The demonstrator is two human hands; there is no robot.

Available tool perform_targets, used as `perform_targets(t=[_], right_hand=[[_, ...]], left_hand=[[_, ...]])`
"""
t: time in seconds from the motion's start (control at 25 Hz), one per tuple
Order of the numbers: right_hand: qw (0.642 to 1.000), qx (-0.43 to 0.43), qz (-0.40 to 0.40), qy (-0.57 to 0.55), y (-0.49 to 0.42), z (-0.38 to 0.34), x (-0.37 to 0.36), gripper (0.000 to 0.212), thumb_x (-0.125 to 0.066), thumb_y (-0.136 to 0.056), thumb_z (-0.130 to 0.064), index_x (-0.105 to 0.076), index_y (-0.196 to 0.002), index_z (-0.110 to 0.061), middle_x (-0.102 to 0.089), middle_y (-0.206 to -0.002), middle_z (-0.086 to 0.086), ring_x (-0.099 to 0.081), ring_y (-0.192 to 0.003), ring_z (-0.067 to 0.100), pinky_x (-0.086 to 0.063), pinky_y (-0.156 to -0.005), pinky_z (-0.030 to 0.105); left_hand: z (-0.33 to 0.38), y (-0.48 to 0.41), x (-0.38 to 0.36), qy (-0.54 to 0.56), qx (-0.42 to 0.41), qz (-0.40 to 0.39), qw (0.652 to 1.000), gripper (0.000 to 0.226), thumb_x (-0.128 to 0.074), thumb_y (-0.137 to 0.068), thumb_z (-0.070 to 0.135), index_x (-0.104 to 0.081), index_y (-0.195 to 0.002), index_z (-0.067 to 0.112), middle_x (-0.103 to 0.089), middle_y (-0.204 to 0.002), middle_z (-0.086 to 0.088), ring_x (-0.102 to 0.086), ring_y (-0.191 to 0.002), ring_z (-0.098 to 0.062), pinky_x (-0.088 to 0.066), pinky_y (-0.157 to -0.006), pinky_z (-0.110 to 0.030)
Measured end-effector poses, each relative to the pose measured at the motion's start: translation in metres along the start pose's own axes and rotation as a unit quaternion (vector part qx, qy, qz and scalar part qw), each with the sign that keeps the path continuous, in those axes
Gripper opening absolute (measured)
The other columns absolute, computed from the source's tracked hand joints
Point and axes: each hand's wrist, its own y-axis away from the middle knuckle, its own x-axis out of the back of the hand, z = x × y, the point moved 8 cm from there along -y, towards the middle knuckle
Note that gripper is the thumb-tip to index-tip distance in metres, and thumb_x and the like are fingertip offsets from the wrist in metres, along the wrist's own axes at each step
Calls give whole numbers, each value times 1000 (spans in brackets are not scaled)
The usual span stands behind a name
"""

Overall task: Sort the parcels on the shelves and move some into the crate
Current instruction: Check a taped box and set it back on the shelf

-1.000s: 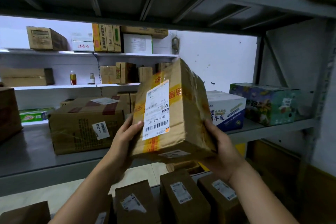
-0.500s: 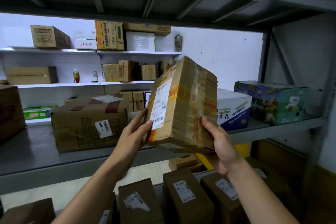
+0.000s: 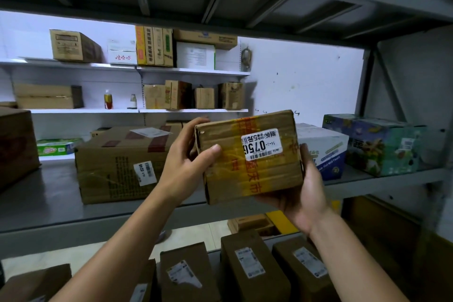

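Observation:
I hold a brown cardboard parcel (image 3: 252, 169) wrapped in yellow printed tape in front of the grey metal shelf (image 3: 49, 201). A white sticker with the number 0756, upside down, faces me. My left hand (image 3: 186, 154) grips its left end, thumb on the front face. My right hand (image 3: 304, 193) cups its lower right corner from underneath. No crate is in sight.
A large taped carton (image 3: 115, 167) sits on the shelf to the left, a white milk box (image 3: 321, 149) and a colourful box (image 3: 375, 144) to the right. Several labelled brown parcels (image 3: 252, 270) stand on the shelf below. More boxes fill white shelves (image 3: 191, 71) behind.
I have turned the parcel over in both hands: the shipping-label face has rotated away and the face with the 0756 sticker now points at me. The parcel sits a little lower and further right.

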Motion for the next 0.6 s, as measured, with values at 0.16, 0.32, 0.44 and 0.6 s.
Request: perform_targets(t=[0.16, 0.32, 0.44, 0.6], right_hand=[[996, 65, -8, 63, -2, -8, -6, 86, -65, -63, -84, -64, -130, -29, -72, -122, 10, -70, -110, 33, -58, -85, 58], [993, 92, 18, 76, -7, -8, -1, 87, -77, -62, -74, -59, -134, -27, -72, -123, 10, -71, -110, 33, -58, -87, 59], [993, 103, 23, 51, -10, -6, 4, 61, -56, -85, -59, -58, -135, -24, -72, -122, 10, -71, -109, 32, -59, -87, 55], [994, 104, 23, 28, -12, -3, 8, 54, -49, -90, -52, -58, -135, -24, -73, -121, 8, -71, -109, 29, -61, -83, 49]], left_hand=[[0, -2, 2, -11, -5, 45, 999, 52, -68, -77, 47, -53, -125, 35, -67, -112, 22, -66, -109, -6, -57, -80, -22], [-2, -9, 0, -18, -3, 53, 998, 67, -69, -77, 49, -52, -137, 26, -68, -120, 13, -66, -113, -5, -57, -86, -22], [-1, -11, -2, -16, -6, 32, 999, 81, -65, -79, 49, -43, -150, 20, -62, -133, 8, -61, -121, 0, -53, -89, -17], [2, -9, -5, -16, -17, 31, 999, 62, -63, -82, 48, -47, -141, 37, -61, -133, 13, -60, -121, -1, -53, -89, -18]])
